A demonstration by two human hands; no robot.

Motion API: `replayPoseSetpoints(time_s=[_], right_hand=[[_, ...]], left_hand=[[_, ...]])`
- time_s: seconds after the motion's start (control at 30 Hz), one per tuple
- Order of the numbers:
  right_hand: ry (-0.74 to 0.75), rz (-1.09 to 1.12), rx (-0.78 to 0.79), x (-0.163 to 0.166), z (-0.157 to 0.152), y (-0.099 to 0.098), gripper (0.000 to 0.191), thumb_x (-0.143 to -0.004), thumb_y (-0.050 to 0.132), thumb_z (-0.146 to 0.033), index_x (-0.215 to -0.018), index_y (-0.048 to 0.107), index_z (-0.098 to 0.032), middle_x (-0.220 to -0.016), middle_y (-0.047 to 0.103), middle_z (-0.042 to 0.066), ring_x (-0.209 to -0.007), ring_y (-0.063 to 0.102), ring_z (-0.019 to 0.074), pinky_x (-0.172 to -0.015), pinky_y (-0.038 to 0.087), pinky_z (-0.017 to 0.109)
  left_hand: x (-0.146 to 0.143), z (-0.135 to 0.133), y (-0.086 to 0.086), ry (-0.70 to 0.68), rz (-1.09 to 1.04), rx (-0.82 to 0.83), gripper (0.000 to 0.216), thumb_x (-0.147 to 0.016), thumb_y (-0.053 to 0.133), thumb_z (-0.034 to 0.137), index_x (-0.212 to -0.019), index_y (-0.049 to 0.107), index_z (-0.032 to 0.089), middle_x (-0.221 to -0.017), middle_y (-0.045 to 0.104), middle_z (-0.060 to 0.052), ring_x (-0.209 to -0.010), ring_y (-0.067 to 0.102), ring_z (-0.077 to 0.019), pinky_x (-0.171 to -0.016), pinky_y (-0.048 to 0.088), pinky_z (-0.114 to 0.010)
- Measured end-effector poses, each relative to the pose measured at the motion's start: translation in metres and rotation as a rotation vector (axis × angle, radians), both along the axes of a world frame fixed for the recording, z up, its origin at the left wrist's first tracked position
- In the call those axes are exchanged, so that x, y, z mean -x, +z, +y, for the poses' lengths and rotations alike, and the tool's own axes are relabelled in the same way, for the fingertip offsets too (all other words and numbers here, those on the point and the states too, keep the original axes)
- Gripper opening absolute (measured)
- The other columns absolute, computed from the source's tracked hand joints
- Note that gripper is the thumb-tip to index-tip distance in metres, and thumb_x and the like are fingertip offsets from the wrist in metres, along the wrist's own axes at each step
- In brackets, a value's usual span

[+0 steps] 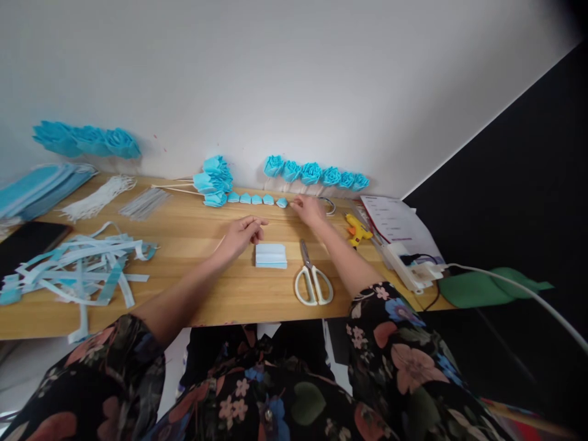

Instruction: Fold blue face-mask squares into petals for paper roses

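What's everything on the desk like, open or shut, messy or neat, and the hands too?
Left hand: loosely curled, nothing seen in it
Small blue pieces: lined up
Right hand: fingers bent by the row's right end; grip unclear
Scissors: shut, lying flat
Blue-white rectangle: lying flat
Strips: tangled heap
Phone: dark
Glue gun: lying down
Right-side flowers: neat row

A black phone [33,237] lies left (a printed sheet [395,222] right).
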State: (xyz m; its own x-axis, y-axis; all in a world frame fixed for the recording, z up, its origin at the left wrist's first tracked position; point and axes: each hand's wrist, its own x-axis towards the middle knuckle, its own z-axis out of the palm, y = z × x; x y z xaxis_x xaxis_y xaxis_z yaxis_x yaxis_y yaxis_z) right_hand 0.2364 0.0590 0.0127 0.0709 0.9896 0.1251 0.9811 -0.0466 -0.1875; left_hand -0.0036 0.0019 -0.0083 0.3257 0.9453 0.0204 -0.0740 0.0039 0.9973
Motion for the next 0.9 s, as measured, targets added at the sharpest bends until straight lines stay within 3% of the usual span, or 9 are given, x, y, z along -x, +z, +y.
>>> replayPoseSetpoints(time_s=[0.17, 0.57, 0.9], right_hand=[[0.092, 0.075, 0.025, 0.002, 0.013, -0.017, 0.053, -0.094, 0.062, -0.040, -0.143, 0.055, -0.021, -0.135, 0.068, 0.010, -0.123, 0.062, 0.0250, -0.101, 0.046, 0.033], [0.226, 0.177, 0.039, 0.006, 0.041, -0.022, 0.057, -0.089, 0.067, -0.021, -0.144, 0.054, -0.021, -0.133, 0.069, 0.008, -0.123, 0.064, 0.0237, -0.105, 0.048, 0.034], [0.270, 0.188, -0.016, 0.009, 0.040, -0.026, 0.060, -0.086, 0.070, -0.023, -0.144, 0.054, -0.021, -0.140, 0.065, 0.009, -0.127, 0.062, 0.0257, -0.108, 0.048, 0.038]], left_hand=[[0.001, 0.000, 0.002, 0.008, -0.004, 0.007, 0.027, -0.078, 0.063, 0.039, -0.087, 0.068, 0.015, -0.061, 0.062, 0.001, -0.052, 0.053, -0.0109, -0.056, 0.042, -0.024], [0.002, 0.004, -0.001, -0.013, 0.001, 0.021, 0.031, -0.079, 0.064, 0.043, -0.088, 0.068, 0.014, -0.062, 0.062, 0.000, -0.052, 0.052, -0.0105, -0.055, 0.041, -0.024], [0.002, 0.006, -0.004, -0.031, 0.039, 0.022, 0.030, -0.080, 0.063, 0.042, -0.089, 0.068, 0.014, -0.061, 0.062, 0.000, -0.051, 0.052, -0.0106, -0.054, 0.040, -0.024]])
